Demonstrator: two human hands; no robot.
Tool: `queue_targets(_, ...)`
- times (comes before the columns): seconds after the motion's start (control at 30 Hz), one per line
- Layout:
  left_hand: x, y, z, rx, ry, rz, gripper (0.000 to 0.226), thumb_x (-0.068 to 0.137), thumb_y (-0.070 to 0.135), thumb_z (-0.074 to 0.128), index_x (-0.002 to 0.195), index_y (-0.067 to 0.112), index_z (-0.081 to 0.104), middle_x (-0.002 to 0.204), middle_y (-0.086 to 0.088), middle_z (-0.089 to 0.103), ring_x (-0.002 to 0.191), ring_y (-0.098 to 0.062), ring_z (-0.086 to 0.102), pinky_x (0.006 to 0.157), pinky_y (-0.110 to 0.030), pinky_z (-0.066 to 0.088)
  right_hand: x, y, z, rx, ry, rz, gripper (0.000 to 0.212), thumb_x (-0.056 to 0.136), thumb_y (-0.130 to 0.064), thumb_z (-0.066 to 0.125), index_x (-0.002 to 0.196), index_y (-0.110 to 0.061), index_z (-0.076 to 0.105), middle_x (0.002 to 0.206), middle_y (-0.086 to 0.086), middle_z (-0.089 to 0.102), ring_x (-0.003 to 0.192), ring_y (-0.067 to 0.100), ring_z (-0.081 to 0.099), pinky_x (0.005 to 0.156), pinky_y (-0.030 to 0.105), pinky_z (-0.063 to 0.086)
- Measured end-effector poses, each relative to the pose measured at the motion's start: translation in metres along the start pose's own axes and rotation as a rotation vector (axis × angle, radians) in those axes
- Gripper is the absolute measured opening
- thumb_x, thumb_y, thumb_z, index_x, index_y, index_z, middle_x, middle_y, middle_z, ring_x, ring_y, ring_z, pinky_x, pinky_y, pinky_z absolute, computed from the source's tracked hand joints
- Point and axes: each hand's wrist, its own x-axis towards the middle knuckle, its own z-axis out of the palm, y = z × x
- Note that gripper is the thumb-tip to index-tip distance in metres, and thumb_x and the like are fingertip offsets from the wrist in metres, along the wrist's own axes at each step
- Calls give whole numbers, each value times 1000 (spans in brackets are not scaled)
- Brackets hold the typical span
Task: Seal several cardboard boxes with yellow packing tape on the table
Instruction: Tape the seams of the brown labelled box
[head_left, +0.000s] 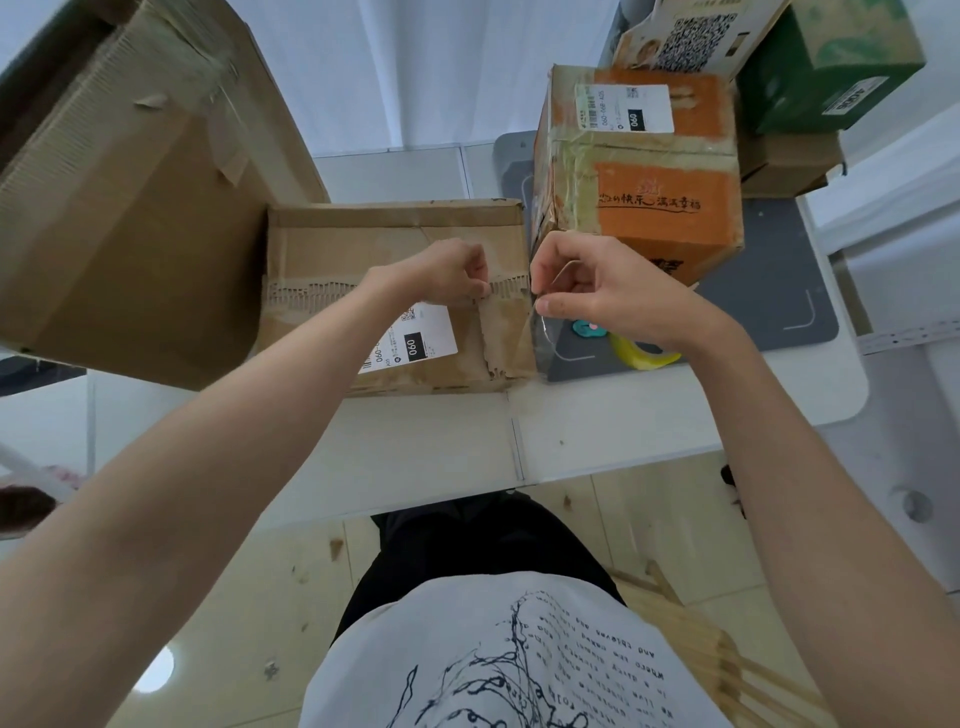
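Taping step: left hand (457, 273) pinched strip onto flat box (395, 260), right hand (592, 291) grip pinched tape tail (540, 317). Next likely: tear, smooth down.

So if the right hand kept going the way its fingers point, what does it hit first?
Probably the flat brown box: the right hand points left at its near-right edge, pinching tape, though depth is unclear.
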Motion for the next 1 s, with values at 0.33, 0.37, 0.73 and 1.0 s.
queue_targets(0.33, -2, 3, 15, 66, 138, 26, 7, 93, 11, 67, 100, 12, 66, 109, -6, 68, 95, -22, 58, 80, -31, 42, 2, 20, 8, -54, -27, 102, 12, 92, -9, 70, 93, -18, 62, 94, -2, 65, 81, 9, 63, 76, 23, 50)
queue_targets(0.37, -2, 4, 17, 87, 155, 38, 7, 93, 10, 67, 99, 13, 66, 107, -6, 69, 96, -24, 60, 78, -31, 43, 2, 22, 10, -53, -42, 118, 12, 92, -9, 70, 93, -18, 62, 94, -2, 65, 81, 9, 63, 76, 23, 50)
queue_targets(0.73, 4, 5, 15, -31, 121, -45, 13, 90, 13, 74, 101, 11, 68, 103, -4, 66, 95, -20, 59, 82, -31, 48, 0, 30, 20, -14, -111, 174, 14, 92, -8, 70, 93, -19, 61, 95, -1, 65, 84, 16, 67, 74, 25, 52)
queue_targets(1.0, 0, 3, 0, -212, 63, -9, 10, 87, 19, 79, 93, 19, 72, 83, 10, 67, 80, -4, 60, 69, -18, 43, 6, 23, 21, 10, -118, 102, 14, 92, -7, 70, 93, -19, 62, 96, -3, 65, 81, 10, 64, 71, 21, 51)
